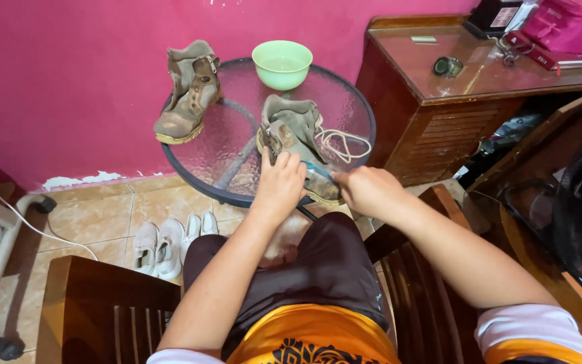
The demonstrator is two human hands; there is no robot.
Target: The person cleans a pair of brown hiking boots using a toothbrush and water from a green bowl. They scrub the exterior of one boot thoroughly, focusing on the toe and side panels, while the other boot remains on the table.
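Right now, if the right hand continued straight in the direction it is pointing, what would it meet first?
The right hand points leftward with a blue tool. It would likely first meet the muddy boot on the glass table, then the left hand holding it. Depth is unclear.

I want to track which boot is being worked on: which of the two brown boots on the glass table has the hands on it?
The near boot with the loose white lace; the far-left boot stands untouched.
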